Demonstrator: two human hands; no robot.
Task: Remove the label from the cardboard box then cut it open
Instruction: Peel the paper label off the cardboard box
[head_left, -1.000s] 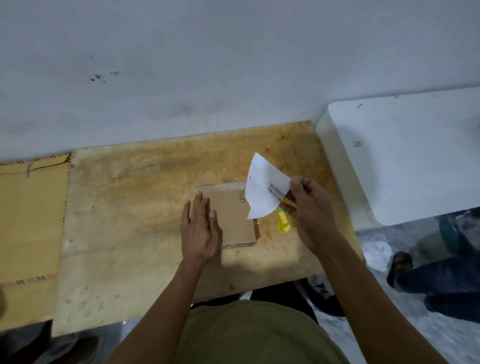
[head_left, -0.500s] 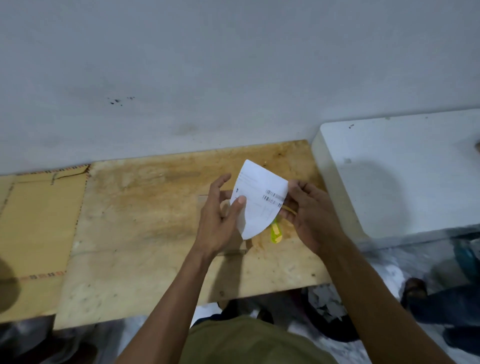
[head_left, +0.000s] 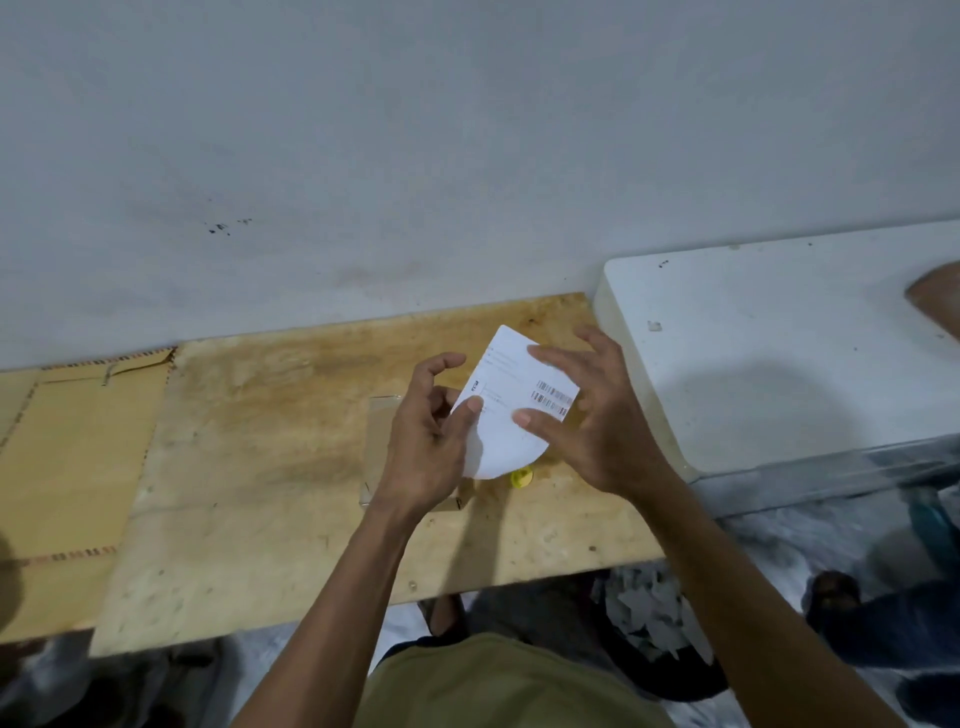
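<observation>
We are seeing a white label (head_left: 511, 415) showing black barcodes, a brown cardboard box (head_left: 382, 441), a yellow cutter (head_left: 521, 477), a tan wooden board (head_left: 270, 457).

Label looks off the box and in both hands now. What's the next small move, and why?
Probably set the label aside on the bare wooden table. It is clear of the cardboard box, pinched by the left hand and right hand, so neither is free for the yellow cutter lying beside the box.

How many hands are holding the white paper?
2. The left hand pinches the label's left edge; the right hand grips its right side, both above the cardboard box.
</observation>
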